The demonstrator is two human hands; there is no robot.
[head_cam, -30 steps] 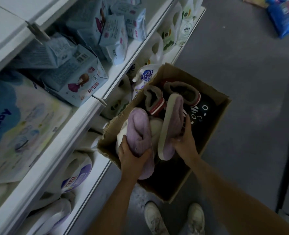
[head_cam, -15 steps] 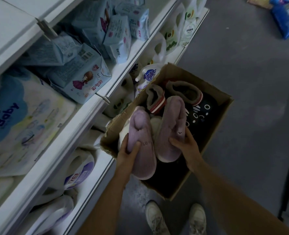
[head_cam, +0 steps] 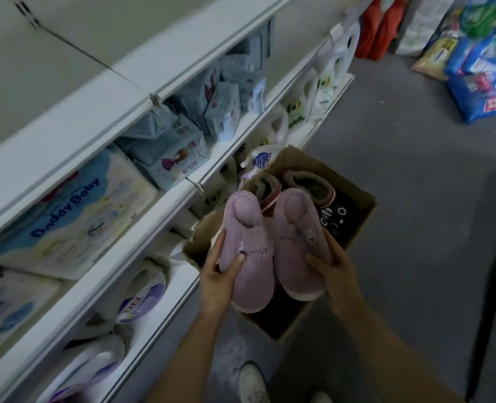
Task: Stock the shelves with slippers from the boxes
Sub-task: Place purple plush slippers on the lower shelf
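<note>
I hold a pair of lilac plush slippers side by side, tops up, above an open cardboard box (head_cam: pixel 363 210) on the floor. My left hand (head_cam: pixel 219 276) grips the left lilac slipper (head_cam: pixel 248 251) at its heel end, thumb on top. The right lilac slipper (head_cam: pixel 297 242) rests in my right hand (head_cam: pixel 335 274), held from the outer side and below. Inside the box lie brown fleece-lined slippers with red trim (head_cam: pixel 313 187) and a black slipper with white marks (head_cam: pixel 339 216).
White shelves (head_cam: pixel 142 228) run along the left, holding a Daddy Baby nappy pack (head_cam: pixel 66 213), pale blue packets (head_cam: pixel 177 152) and white detergent jugs (head_cam: pixel 142 292). Blue bags (head_cam: pixel 485 82) and red bottles (head_cam: pixel 377 27) stand far right on the grey floor. My shoes (head_cam: pixel 251 382) are below.
Both hands have lifted the lilac slippers up out of the box and turned them tops up, side by side. The view has tilted up along the shelves.
</note>
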